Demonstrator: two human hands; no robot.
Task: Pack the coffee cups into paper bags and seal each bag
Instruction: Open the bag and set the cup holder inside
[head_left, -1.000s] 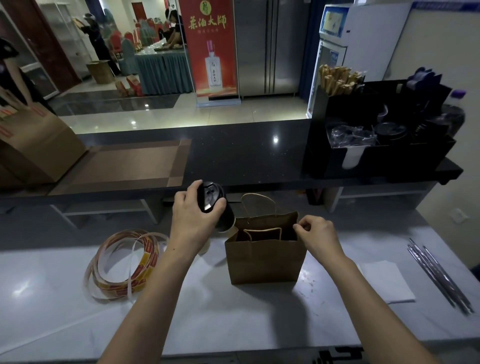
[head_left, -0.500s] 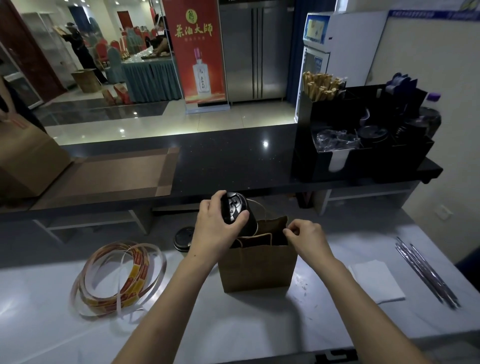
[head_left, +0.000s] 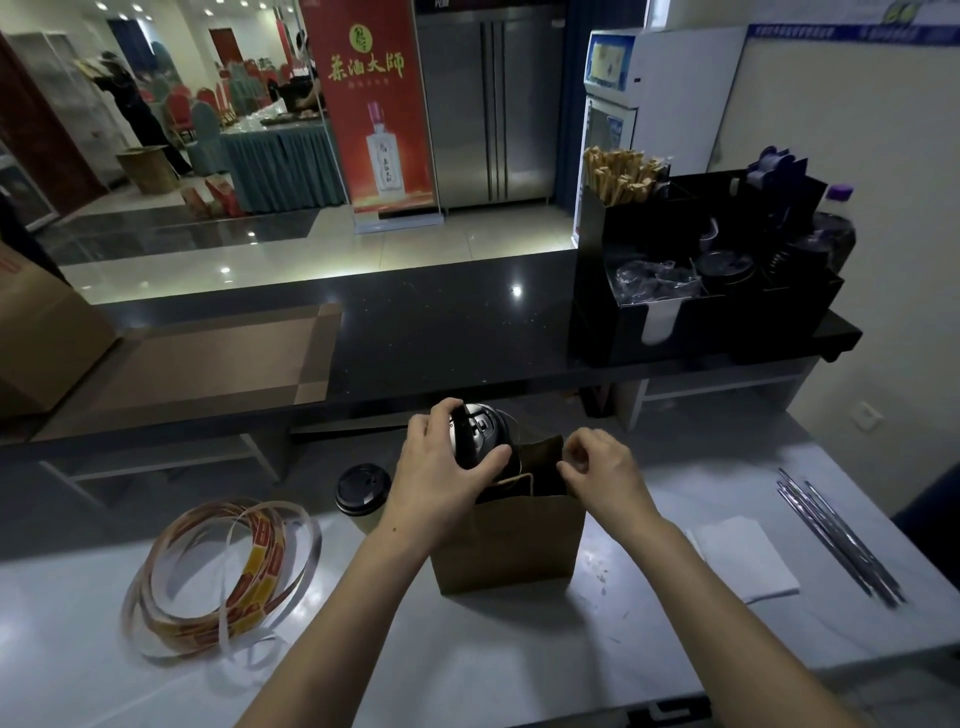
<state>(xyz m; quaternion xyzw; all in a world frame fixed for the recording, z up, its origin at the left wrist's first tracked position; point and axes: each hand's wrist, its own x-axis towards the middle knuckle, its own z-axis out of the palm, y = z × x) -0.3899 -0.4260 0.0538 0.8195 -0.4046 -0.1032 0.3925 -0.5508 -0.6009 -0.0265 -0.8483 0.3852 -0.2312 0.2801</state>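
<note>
Matt brown paper bag (head_left: 506, 545) (creased), glossy black plastic lid (head_left: 480, 426).

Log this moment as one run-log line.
left hand: grips lidded coffee cup at paper bag mouth | right hand: pinches bag rim | second cup: on counter, left of bag | phase: loading, bag unsealed

White counter (head_left: 467, 649) w/ paper bag (head_left: 506, 545), lidded cup (head_left: 362, 493), strip coil (head_left: 265, 566) on L, napkin (head_left: 743, 558) & thin sticks (head_left: 836, 540) on R.

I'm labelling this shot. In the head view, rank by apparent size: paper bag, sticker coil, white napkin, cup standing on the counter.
1. sticker coil, barely ahead of the bag
2. paper bag
3. white napkin
4. standing cup, partly hidden
</note>
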